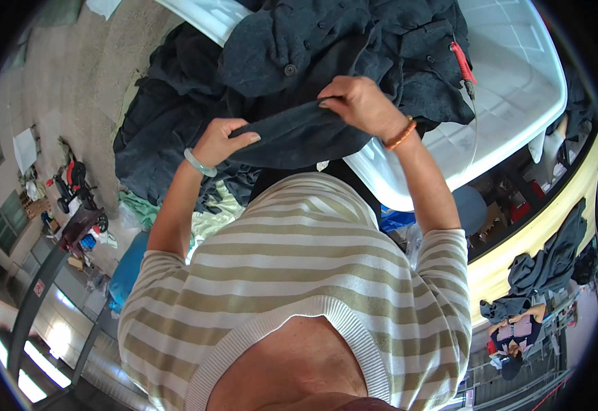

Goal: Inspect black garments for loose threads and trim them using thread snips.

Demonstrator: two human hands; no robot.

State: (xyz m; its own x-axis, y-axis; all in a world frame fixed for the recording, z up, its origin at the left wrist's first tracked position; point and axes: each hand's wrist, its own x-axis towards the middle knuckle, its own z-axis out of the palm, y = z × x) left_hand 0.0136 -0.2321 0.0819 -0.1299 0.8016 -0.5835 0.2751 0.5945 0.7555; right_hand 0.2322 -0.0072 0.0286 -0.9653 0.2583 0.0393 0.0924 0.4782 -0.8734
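Note:
A dark, nearly black garment (292,140) is stretched between my two hands in front of my body. My left hand (222,142), with a pale bangle at its wrist, pinches one end of a folded strip of the cloth. Slightly higher, my right hand (362,104), wearing an orange bracelet, grips the other end between thumb and fingers. More dark cloth with round buttons (290,70) lies heaped just beyond. A slim red-handled tool (461,63) with a thin cord rests at the right side of the heap.
The heap lies partly over a white plastic tub (518,75) that reaches to my right. More dark clothes (549,264) lie on a pale table (511,236), with another person (514,332) beyond. A red and black wheeled vehicle (73,181) stands on the floor at far left.

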